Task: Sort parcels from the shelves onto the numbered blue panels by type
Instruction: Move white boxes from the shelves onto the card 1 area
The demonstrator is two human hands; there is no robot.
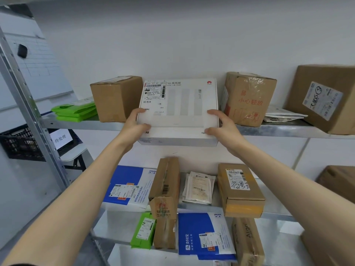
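Both hands gripped the white router box (178, 112), left hand (134, 125) and right hand (221, 127) at its near corners; shipping label upper left.

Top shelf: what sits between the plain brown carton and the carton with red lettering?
Head view: the white box, gripped at its front corners by the left hand and right hand.

Arms stretched forward; left grip (135, 125), right grip (221, 126) curled, clasping.

The white box (178, 104) reads "WiFi 7", the brown carton (247, 98) "小心轻放", the crate sign (60, 139) "待处理".
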